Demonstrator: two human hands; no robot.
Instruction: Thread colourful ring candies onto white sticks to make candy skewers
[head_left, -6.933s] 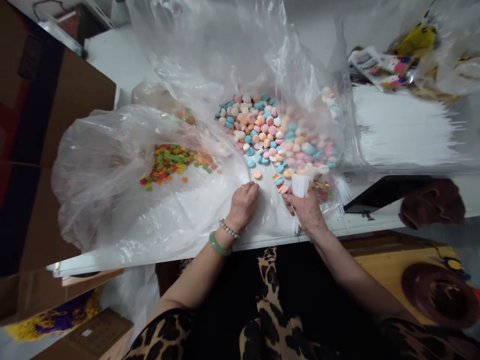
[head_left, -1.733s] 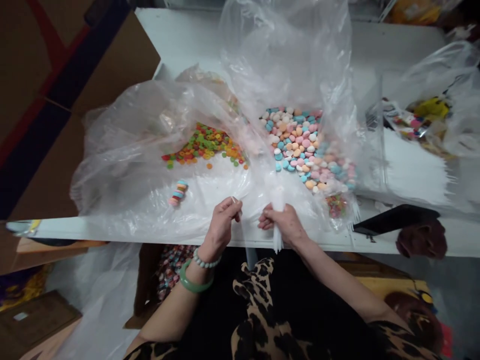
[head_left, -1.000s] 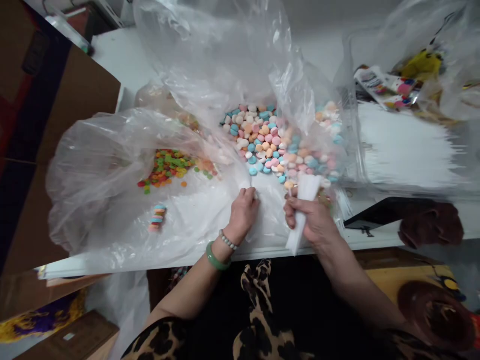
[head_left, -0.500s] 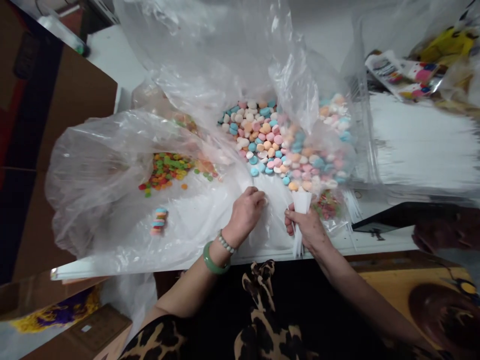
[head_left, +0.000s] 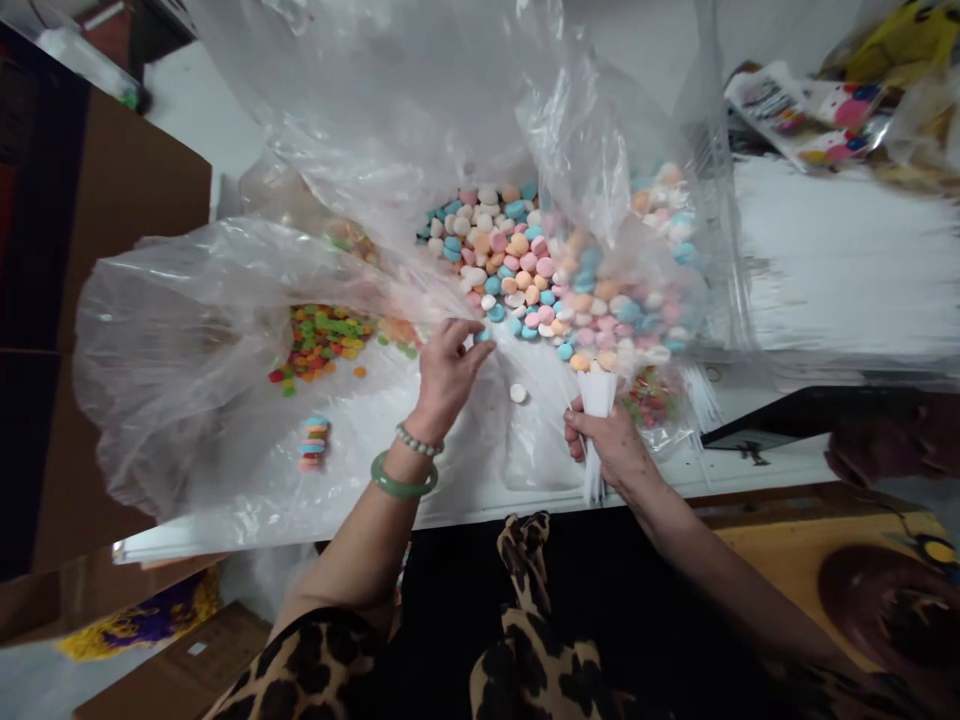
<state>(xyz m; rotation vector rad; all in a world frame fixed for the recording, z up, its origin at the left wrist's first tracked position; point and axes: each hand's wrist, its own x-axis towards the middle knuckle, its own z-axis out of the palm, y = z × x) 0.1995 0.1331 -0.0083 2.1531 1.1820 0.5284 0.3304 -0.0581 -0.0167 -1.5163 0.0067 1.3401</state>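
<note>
My left hand (head_left: 450, 370), with a bead bracelet and a green bangle at the wrist, pinches a blue candy (head_left: 481, 337) between thumb and fingers. Just beyond lies a heap of pastel candies (head_left: 517, 255) in pink, white, orange and blue, partly under clear plastic. A lone white candy (head_left: 518, 393) rests on the plastic sheet between my hands. My right hand (head_left: 611, 440) is closed around a bundle of flat white strips (head_left: 598, 395), held upright near the table's front edge. To the left stands a short row of stacked candies (head_left: 313, 444).
Small red, green and orange candies (head_left: 322, 340) lie inside the crumpled clear bag (head_left: 165, 310) at left. A clear tray at right holds many white strips (head_left: 840, 260), with printed packets (head_left: 817, 115) above. A cardboard box (head_left: 135, 190) borders the left side.
My left hand has moved left and forward to the edge of the candy heap and now pinches a blue candy. A white candy shows where it was. My right hand keeps its hold.
</note>
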